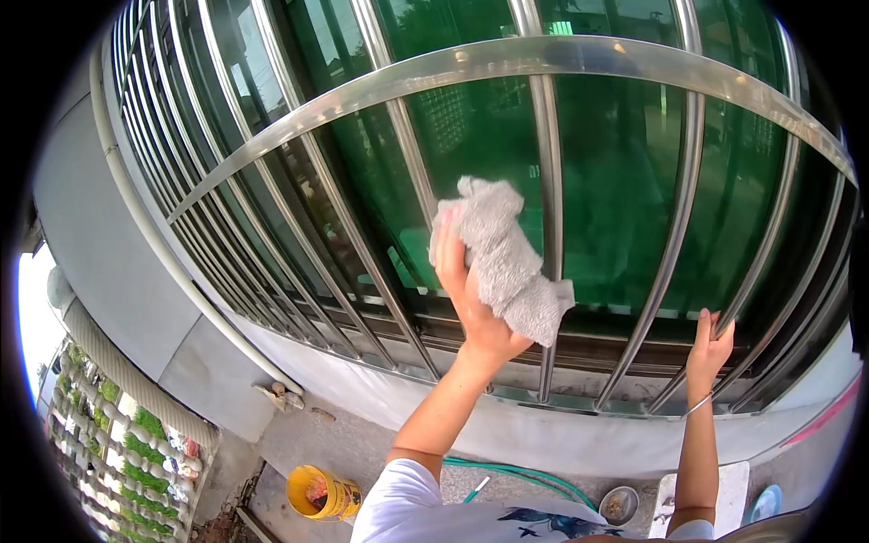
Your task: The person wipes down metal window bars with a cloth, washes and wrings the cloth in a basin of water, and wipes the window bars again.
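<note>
A grey, bunched-up cloth (511,262) is in my left hand (466,285), whose fingers wrap its left side. The cloth overlaps two upright metal bars in front of the green glass pane (615,190). Lower at the right, my right hand (708,353) is closed round one metal bar (740,294) of the window guard, near its bottom end. A thin bangle (697,404) circles that wrist.
A broad horizontal metal band (471,61) crosses the bars above my hands. On the ground below are a yellow bucket (337,496), a green hose (534,472), a metal bowl (620,505) and a white stool (729,493). A pale pipe (149,226) runs down the left wall.
</note>
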